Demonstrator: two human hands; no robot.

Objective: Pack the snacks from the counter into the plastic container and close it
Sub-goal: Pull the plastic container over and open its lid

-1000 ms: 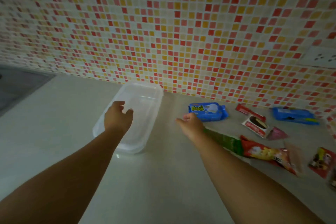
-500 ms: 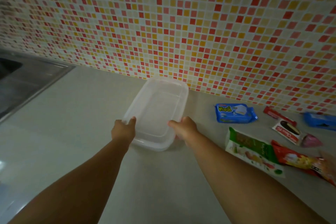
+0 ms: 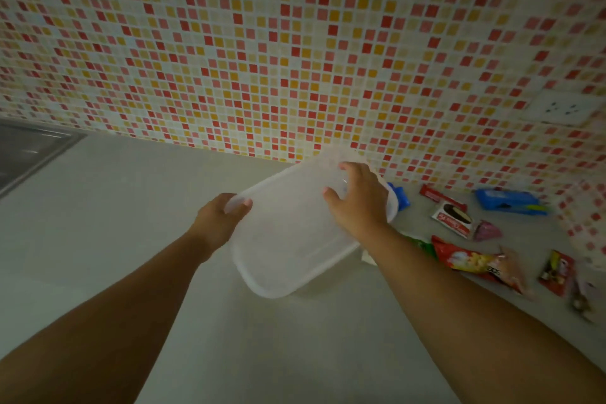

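Container: clear plastic container (image 3: 295,239), lid on, held tilted above the desk (image 3: 114,223).
Left hand (image 3: 218,221): grasping its left rim.
Right hand (image 3: 359,198): fingers curled over its far-right corner.
Snacks: packets (image 3: 472,261) right of the container.

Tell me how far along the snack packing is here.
Nothing is packed yet. In hand: the plastic container, lid apparently still on, is gripped by the left hand at its edge and the right hand on top. Left: open it, load the snacks lying on the counter, like the red packet and blue packet, then close it.
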